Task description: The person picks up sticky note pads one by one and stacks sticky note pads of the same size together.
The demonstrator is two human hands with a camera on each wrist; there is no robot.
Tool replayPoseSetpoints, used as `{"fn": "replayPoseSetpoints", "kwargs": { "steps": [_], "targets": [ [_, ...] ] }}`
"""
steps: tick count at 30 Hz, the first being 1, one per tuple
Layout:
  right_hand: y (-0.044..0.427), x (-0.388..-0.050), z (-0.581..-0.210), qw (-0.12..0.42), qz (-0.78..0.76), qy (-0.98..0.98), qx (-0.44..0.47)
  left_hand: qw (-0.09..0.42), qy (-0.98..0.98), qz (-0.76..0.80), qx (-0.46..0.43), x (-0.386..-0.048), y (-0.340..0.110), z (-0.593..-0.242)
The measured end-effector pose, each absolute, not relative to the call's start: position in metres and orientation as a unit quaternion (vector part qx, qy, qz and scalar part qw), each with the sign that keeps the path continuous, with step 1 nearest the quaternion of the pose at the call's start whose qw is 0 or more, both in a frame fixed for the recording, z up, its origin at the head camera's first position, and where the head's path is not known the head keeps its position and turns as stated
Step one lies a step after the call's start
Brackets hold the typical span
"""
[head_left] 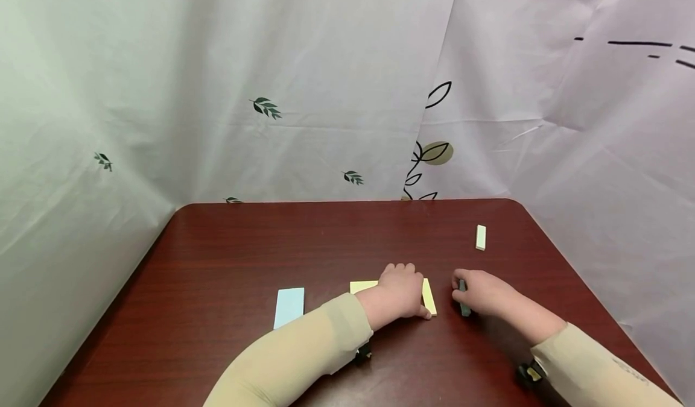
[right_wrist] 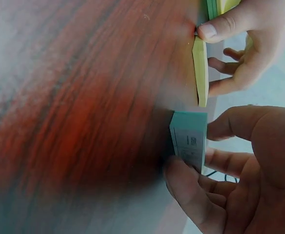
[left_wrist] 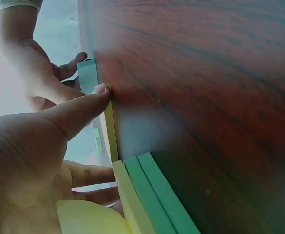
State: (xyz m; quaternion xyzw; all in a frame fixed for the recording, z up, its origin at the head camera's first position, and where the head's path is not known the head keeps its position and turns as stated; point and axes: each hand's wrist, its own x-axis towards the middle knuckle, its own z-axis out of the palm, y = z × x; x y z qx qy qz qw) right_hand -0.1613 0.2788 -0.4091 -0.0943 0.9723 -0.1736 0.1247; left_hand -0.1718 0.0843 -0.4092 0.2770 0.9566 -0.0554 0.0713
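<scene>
My left hand [head_left: 399,289] is over pale yellow paper pads. Its thumb touches one end of a narrow yellow strip pad [right_wrist: 199,73], with the fingers on the other side. Against that strip, in the left wrist view, stand a yellow pad [left_wrist: 132,200] and two green pads [left_wrist: 157,195] side by side. A curved yellow sheet [left_wrist: 91,217] shows near the palm. My right hand [head_left: 485,292] pinches a small teal pad [right_wrist: 190,141] between thumb and fingers. Printed marks show on the pad's face, and it is tipped on edge at the tabletop.
A light blue pad [head_left: 289,306] lies left of the hands, partly behind the left sleeve. Farther back on the right is a pale narrow pad [head_left: 481,237]. The red-brown table [head_left: 244,244] meets white hanging cloth [head_left: 326,93] at its far edge.
</scene>
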Motion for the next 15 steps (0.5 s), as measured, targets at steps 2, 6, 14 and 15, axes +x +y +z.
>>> {"fn": "replayPoseSetpoints", "kwargs": {
  "steps": [2, 6, 14, 15],
  "targets": [
    [0.2795, -0.1611, -0.4097, 0.123, -0.170, 0.974, -0.091, 0.071, 0.957, -0.057, 0.276, -0.1715, 0.0843, -0.4095],
    [0.2799, -0.1620, -0.4106, 0.117, -0.160, 0.976, -0.095, 0.072, 0.956, -0.061, 0.277, -0.1718, 0.0844, -0.4098],
    [0.2805, -0.1610, -0.4081, 0.127, -0.237, 0.961, -0.072, 0.071, 0.956, -0.063, 0.277, -0.1722, 0.0844, -0.4097],
    [0.2809, -0.1611, -0.4082, 0.131, -0.250, 0.957, -0.069, 0.072, 0.956, -0.063, 0.277, -0.1723, 0.0844, -0.4098]
  ]
}}
